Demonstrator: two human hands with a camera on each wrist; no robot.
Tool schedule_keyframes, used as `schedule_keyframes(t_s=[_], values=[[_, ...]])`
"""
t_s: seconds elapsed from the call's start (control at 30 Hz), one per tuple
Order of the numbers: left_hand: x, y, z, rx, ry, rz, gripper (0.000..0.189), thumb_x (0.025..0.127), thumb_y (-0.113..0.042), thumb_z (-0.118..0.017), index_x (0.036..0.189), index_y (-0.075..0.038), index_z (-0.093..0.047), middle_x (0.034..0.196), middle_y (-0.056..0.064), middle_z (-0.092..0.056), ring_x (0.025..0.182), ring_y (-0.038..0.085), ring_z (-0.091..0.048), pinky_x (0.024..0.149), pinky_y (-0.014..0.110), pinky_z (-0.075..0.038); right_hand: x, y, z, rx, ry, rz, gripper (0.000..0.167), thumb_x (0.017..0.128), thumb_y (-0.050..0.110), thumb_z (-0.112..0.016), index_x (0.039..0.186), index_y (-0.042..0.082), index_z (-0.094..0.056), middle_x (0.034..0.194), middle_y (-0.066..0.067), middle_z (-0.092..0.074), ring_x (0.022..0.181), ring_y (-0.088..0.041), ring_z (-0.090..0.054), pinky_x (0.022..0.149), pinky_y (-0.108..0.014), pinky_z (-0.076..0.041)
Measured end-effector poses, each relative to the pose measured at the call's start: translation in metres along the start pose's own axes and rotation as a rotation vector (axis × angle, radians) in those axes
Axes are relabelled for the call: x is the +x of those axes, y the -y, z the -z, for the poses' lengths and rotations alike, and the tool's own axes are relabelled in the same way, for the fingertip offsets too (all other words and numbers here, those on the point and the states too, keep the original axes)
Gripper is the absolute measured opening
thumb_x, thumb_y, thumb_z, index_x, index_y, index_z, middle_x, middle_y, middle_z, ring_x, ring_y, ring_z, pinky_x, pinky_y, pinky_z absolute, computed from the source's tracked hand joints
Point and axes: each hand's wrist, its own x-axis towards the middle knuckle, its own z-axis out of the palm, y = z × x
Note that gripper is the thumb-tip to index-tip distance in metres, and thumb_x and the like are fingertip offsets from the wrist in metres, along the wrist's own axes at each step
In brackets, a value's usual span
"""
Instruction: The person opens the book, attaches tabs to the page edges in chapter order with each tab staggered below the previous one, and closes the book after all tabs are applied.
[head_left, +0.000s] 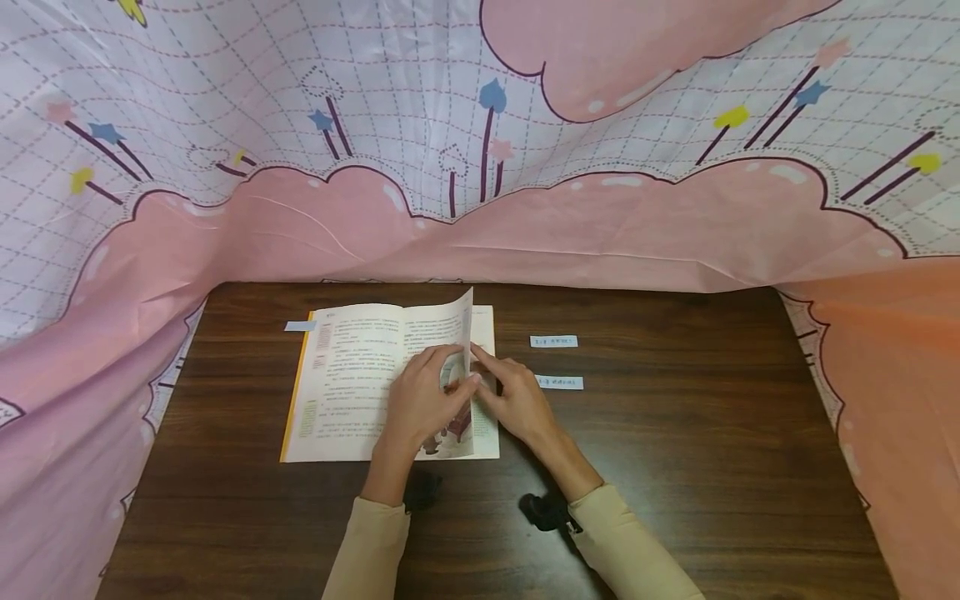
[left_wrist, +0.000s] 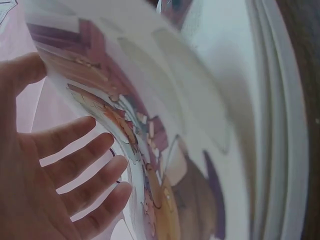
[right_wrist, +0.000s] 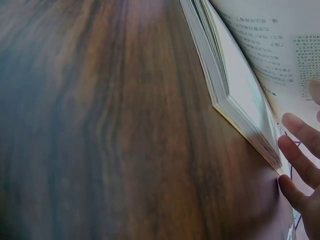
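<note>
An open book (head_left: 348, 383) lies on the bench (head_left: 690, 467), one page (head_left: 462, 446) raised between left hand (head_left: 423, 396) and right hand (head_left: 522, 400), whose fingers touch it, loosely extended. Two paper strips (head_left: 553, 341) lie to the book's right.

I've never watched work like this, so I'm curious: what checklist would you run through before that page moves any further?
1. Book lying open on the table: ok.
2. Raised page standing up from the pages beneath: ok.
3. Left grip at the raised page: ok.
4. Right grip firm on it: cannot tell.
5. Upper right strip apart from the book: ok.
6. Left strip clear of the book: not ok, overlaps its left edge in the head view.
</note>
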Motion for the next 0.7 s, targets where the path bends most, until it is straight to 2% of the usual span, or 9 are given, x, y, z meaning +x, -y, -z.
schedule_keyframes(t_s=[0.2,0.43,0.7], values=[[-0.0009,0.0024,-0.0001,-0.011,0.009,-0.007,0.06,0.089,-0.056,-0.066,0.132,-0.015,-0.063,0.134,0.008,-0.061,0.124,0.029,-0.056,0.096,0.05,-0.049,-0.0007,-0.0015,0.0018,0.023,-0.012,-0.05,0.05,0.094,0.02,-0.07,0.142,0.018,-0.056,0.114,-0.005,-0.072,0.097,-0.022,-0.067,0.077,-0.041,-0.053],[0.0005,0.0036,-0.0037,0.011,0.033,0.006,0.064,0.088,-0.061,-0.063,0.132,-0.016,-0.063,0.134,0.007,-0.061,0.124,0.029,-0.056,0.098,0.05,-0.048,-0.0021,-0.0047,0.0044,0.033,-0.041,-0.044,0.051,0.094,0.018,-0.071,0.143,0.015,-0.056,0.116,-0.008,-0.071,0.11,-0.024,-0.065,0.094,-0.044,-0.052],[-0.0004,0.003,-0.0042,0.02,0.024,-0.002,0.06,0.086,-0.055,-0.069,0.13,-0.015,-0.065,0.132,0.008,-0.062,0.122,0.031,-0.057,0.097,0.05,-0.048,-0.0045,-0.007,0.0057,0.073,-0.046,-0.089,0.045,0.098,0.018,-0.065,0.142,0.013,-0.057,0.114,-0.005,-0.069,0.1,-0.019,-0.066,0.09,-0.039,-0.053]])
